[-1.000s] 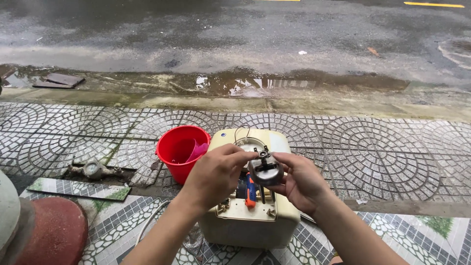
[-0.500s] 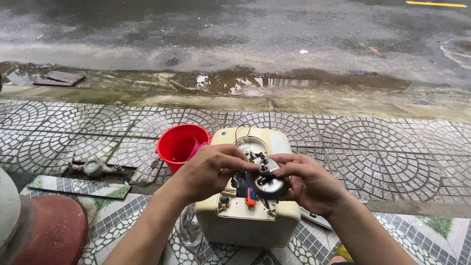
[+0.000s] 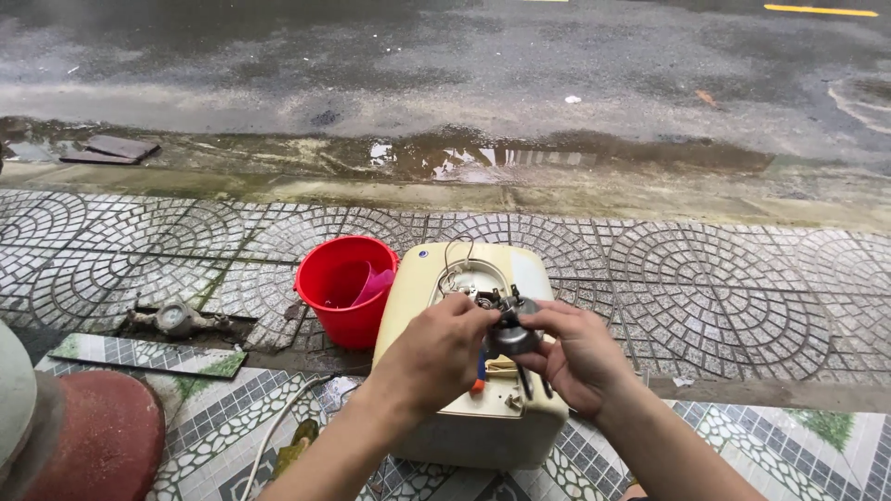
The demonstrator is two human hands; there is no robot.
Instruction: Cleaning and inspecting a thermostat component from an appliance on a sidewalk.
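I held the round metal part (image 3: 513, 336) just above the cream-coloured heater casing (image 3: 483, 417), over its opened front, so its dangling prongs stayed clear. My left hand (image 3: 436, 357) pinched its top edge with a closed grip; my right hand (image 3: 575, 357) cupped it from below. A red bucket (image 3: 339, 292) stood beside the casing on the paving.
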